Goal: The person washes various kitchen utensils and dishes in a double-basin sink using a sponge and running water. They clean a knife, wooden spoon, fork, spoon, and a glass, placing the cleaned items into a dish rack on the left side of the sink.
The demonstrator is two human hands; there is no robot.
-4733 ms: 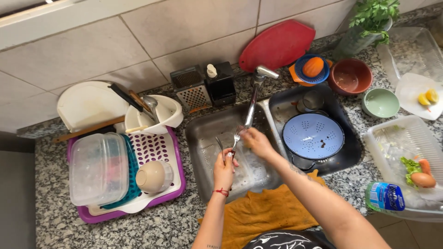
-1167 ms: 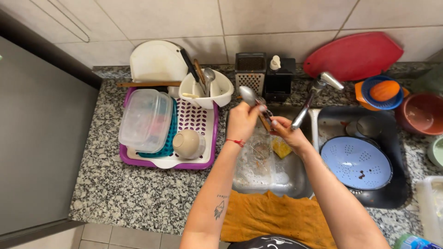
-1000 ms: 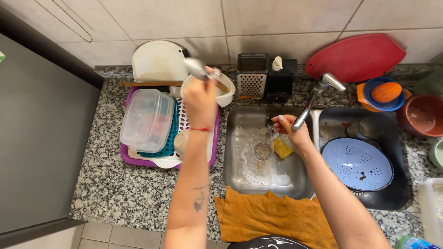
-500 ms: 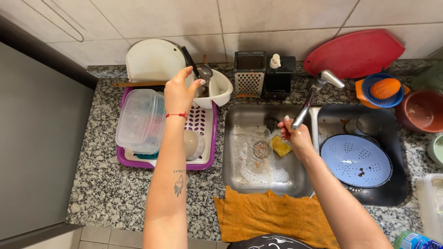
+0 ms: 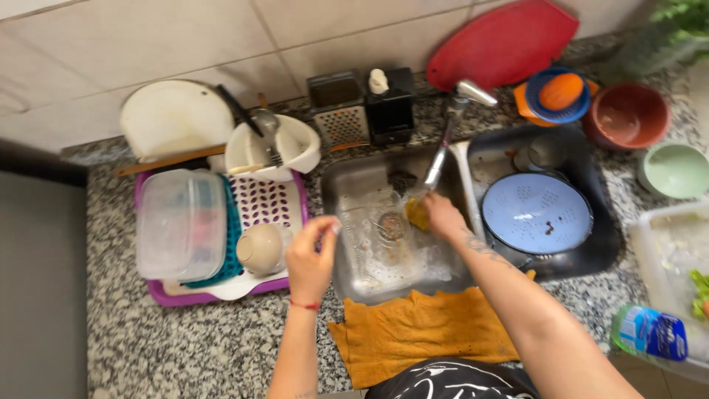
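Note:
My left hand [image 5: 310,258] hovers between the purple drying rack [image 5: 177,294] and the steel sink [image 5: 391,236], fingers loosely curled and holding nothing. My right hand [image 5: 442,216] is down in the sink under the tap [image 5: 452,122], closed on a yellow sponge [image 5: 416,214]. A metal spoon [image 5: 267,127] stands in the white utensil holder [image 5: 275,151] at the back of the rack. On the rack lie a clear plastic box [image 5: 182,223] and an upturned beige bowl [image 5: 260,249].
A light blue colander [image 5: 537,213] sits in the right basin. An orange cloth [image 5: 417,332] lies at the counter's front edge. A grater [image 5: 337,111], a red board [image 5: 502,41], a brown bowl [image 5: 626,114] and a green bowl [image 5: 676,170] stand along the back.
My left hand carried the spoon from the sink to the utensil holder, let it go, and has drawn back toward the sink. My right hand stays in the sink with the sponge.

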